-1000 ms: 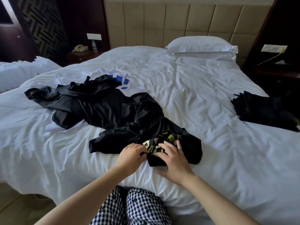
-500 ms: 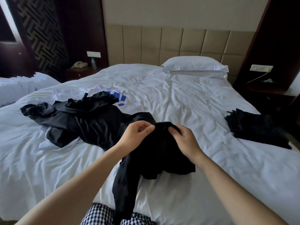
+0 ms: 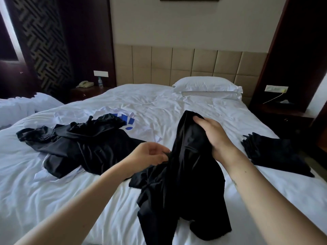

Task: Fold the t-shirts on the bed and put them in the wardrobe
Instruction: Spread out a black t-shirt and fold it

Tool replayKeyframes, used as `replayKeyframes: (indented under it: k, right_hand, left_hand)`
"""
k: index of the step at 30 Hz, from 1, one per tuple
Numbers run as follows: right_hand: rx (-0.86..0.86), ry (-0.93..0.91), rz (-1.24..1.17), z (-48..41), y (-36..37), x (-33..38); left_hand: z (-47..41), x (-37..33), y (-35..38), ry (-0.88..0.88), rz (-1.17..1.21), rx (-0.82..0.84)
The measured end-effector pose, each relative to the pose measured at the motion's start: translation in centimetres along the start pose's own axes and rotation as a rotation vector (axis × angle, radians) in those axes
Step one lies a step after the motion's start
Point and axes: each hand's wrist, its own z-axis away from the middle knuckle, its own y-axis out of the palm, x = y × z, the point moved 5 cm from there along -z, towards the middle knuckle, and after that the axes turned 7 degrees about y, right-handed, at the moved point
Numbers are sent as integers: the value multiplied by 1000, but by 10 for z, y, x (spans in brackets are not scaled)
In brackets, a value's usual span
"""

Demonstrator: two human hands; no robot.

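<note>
We hold the black t-shirt (image 3: pixel 185 174) up over the bed (image 3: pixel 159 99), its lower part draping onto the sheet. Our right hand (image 3: pixel 214 137) grips its top and our left hand (image 3: pixel 148 156) pinches its side. A crumpled dark pile (image 3: pixel 85 145) lies left, a folded stack (image 3: pixel 272 152) right.

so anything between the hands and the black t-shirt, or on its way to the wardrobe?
Nothing: the right hand grips the black t-shirt at its top, the left hand pinches its edge. The wardrobe isn't in view.

the right hand (image 3: pixel 215 138) has its fingers hidden behind the black t-shirt (image 3: pixel 185 183)
</note>
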Motion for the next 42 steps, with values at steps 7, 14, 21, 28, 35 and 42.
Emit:
replayKeyframes:
  k: [7, 14, 21, 28, 35, 42]
  right_hand:
    - [-99, 74, 120, -20, -8, -34]
    - [-132, 186, 554, -15, -21, -140]
    - [-168, 269, 845, 7, -57, -184]
    - [-256, -25, 863, 38, -60, -160]
    - [-161, 51, 1185, 45, -44, -169]
    - [-213, 31, 589, 37, -60, -138]
  left_hand:
    - [11, 37, 32, -149, -6, 98]
    - [39, 104, 87, -220, -198, 118]
    - [51, 133, 104, -177, -599, 127]
    - [52, 134, 96, -146, -441, 29]
    - [58, 130, 87, -109, -382, -123]
    - [43, 93, 41, -108, 105, -435]
